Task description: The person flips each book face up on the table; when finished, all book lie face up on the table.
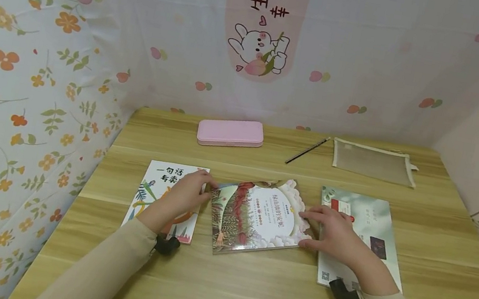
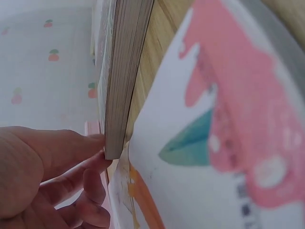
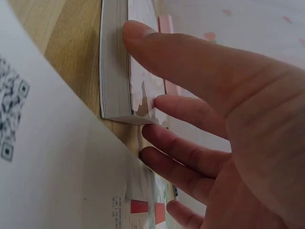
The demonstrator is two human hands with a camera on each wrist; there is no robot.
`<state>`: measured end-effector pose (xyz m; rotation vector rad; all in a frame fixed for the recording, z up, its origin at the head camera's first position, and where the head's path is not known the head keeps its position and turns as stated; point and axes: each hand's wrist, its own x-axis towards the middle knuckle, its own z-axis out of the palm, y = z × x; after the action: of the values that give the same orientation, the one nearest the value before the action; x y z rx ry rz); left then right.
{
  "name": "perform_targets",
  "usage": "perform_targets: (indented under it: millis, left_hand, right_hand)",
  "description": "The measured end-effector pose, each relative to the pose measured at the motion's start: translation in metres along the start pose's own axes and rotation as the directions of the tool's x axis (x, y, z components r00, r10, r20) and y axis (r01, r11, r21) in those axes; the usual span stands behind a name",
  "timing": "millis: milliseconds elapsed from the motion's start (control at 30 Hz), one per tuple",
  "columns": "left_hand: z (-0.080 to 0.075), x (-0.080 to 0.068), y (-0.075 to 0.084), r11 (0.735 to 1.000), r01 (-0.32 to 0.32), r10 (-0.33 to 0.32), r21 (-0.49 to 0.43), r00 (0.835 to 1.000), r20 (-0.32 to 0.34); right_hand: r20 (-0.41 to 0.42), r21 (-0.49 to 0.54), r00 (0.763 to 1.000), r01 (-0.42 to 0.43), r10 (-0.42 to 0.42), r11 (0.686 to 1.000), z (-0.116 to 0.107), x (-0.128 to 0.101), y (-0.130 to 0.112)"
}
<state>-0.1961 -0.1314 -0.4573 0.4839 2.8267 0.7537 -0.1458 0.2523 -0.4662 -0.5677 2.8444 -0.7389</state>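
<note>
A picture book (image 1: 260,217) with a braided-hair cover lies slightly turned in the middle of the table. My left hand (image 1: 185,193) pinches its far left corner; in the left wrist view the thumb (image 2: 71,145) is at the cover edge and a finger is just past the corner. At the book's right side is my right hand (image 1: 339,236), fingers extended and spread, with the thumb (image 3: 143,40) against the edge. Beneath the left hand lies a white book (image 1: 142,196) with colourful drawings. A pale green book (image 1: 381,217) lies partly hidden under the right hand.
Along the back of the table are a pink pencil case (image 1: 230,133), a dark pencil (image 1: 307,151) and a beige mesh zip pouch (image 1: 374,162). Patterned cloth (image 1: 184,27) hangs behind the table and on its left.
</note>
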Motion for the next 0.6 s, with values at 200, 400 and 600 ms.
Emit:
perform_targets:
  millis: [200,400,600]
  left_hand:
    - [0.001,0.003,0.002,1.000,0.015,-0.015,-0.018,1.000,0.001]
    - [0.003,0.001,0.001,0.999,0.032,-0.033,-0.034,0.999,-0.016]
    - [0.003,-0.008,0.001,0.996,0.078,-0.079,-0.038,0.997,-0.016]
  right_hand:
    - [0.015,-0.003,1.000,0.005,-0.005,1.000,-0.001,-0.002,0.002]
    - [0.004,0.007,1.000,0.013,-0.013,1.000,-0.002,-0.002,0.001]
    - [-0.015,-0.008,0.999,0.039,-0.039,0.999,-0.003,-0.001,0.001]
